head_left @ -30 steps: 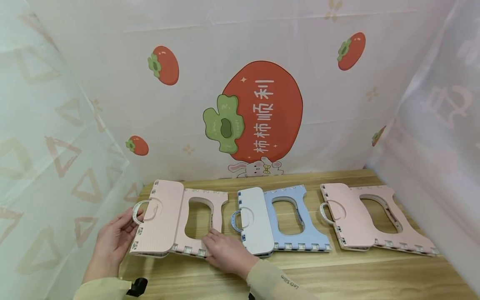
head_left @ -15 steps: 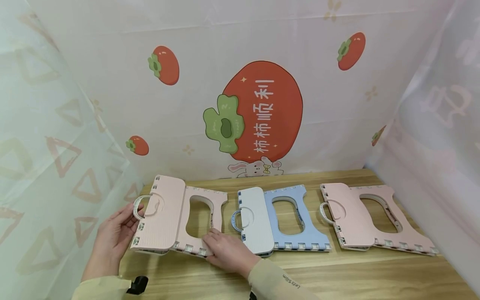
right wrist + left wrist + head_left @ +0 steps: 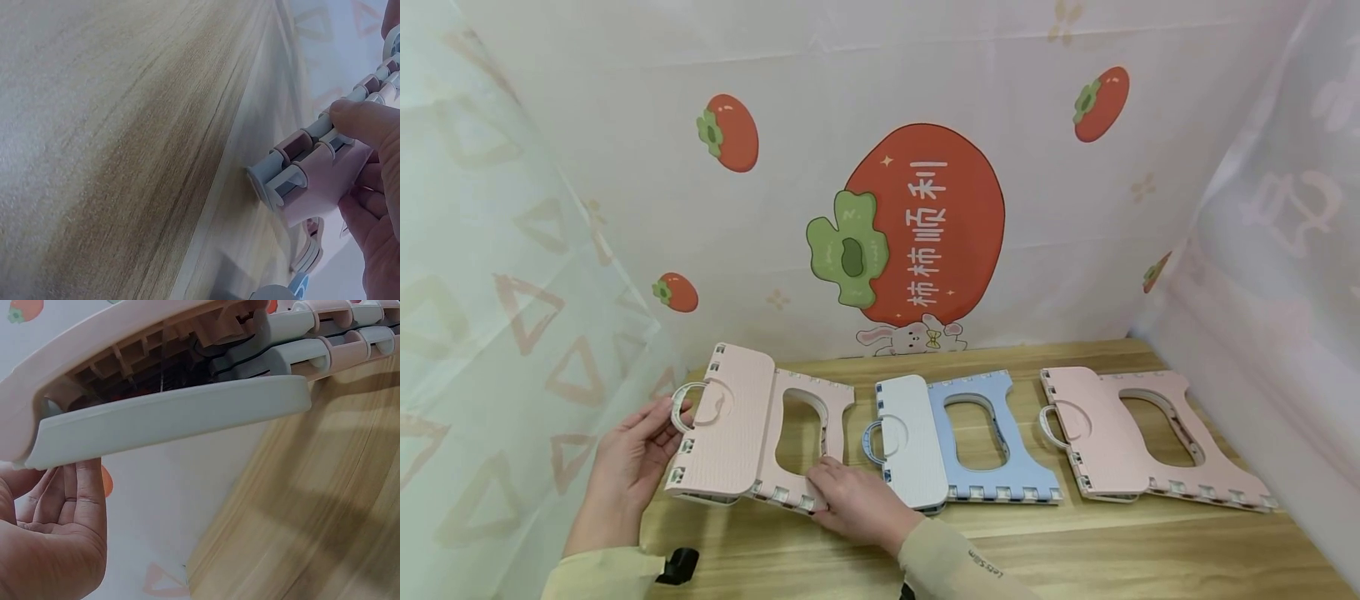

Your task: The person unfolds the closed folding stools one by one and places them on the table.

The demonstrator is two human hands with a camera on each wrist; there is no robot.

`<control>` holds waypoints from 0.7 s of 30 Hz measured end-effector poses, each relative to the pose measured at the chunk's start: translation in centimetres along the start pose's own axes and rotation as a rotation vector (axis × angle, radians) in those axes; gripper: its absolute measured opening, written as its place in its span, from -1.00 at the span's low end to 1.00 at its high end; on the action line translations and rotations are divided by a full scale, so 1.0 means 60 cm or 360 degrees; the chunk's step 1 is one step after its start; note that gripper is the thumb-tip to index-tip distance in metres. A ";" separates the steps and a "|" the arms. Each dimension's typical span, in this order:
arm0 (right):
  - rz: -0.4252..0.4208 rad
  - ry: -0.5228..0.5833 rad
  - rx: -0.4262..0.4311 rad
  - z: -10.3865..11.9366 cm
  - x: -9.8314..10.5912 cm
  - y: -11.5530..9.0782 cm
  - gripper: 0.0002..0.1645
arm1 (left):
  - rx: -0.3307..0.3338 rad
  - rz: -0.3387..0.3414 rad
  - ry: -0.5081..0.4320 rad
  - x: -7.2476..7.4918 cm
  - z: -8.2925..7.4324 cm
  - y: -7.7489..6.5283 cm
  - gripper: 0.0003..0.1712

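Note:
A pink folding step stool (image 3: 730,429), folded flat, is held between both hands at the left. Its handle (image 3: 680,407) end is tilted up off the table. The left hand (image 3: 636,454) grips it at the handle, fingers curled; in the left wrist view the pale rim (image 3: 175,419) hides the fingertips. The right hand (image 3: 861,504) grips the stool's near leg edge, thumb (image 3: 359,119) on the hinged side and fingers on the pink panel (image 3: 325,181). Just right of that stool lies a blue and white folding stool (image 3: 913,442), also folded.
A second pink folded stool (image 3: 1097,429) lies at the right of the wooden table (image 3: 1120,550). Printed cloth walls (image 3: 1030,275) stand behind and on both sides, close to the table's edges. A black wrist camera mount (image 3: 679,567) sits on the left sleeve.
The left stool's handle end has risen and shifted slightly right, with the left hand following it. The right hand keeps its grip, barely moving. The other two stools stay where they were.

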State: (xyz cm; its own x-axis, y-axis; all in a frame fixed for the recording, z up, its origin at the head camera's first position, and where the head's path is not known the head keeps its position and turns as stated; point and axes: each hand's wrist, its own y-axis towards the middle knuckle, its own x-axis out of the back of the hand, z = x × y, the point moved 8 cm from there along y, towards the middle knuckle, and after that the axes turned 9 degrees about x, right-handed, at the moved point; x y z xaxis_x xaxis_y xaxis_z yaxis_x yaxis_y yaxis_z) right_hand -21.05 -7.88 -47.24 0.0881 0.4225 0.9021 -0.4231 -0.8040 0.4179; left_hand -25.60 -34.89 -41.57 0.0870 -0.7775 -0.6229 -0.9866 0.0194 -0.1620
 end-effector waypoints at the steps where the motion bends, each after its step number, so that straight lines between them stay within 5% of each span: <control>1: -0.0004 -0.0001 0.0001 0.000 0.001 0.000 -0.47 | 0.0001 -0.0008 0.0008 -0.001 0.000 0.000 -0.72; 10: -0.0014 0.0002 0.0017 0.000 0.003 -0.001 -0.42 | 0.0008 -0.0054 0.0087 -0.013 -0.006 -0.003 -0.74; 21: 0.0000 0.0049 0.0001 -0.003 0.003 -0.004 -0.45 | 0.0014 0.0018 0.0092 -0.036 -0.012 -0.007 -0.75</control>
State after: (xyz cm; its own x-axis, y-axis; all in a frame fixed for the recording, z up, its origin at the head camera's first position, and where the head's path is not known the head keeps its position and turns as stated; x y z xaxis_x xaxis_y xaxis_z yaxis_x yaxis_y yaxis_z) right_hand -21.11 -7.53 -47.18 0.0607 0.4352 0.8983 -0.4223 -0.8042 0.4182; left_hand -25.45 -33.66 -39.58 0.0676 -0.8122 -0.5794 -0.9862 0.0336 -0.1623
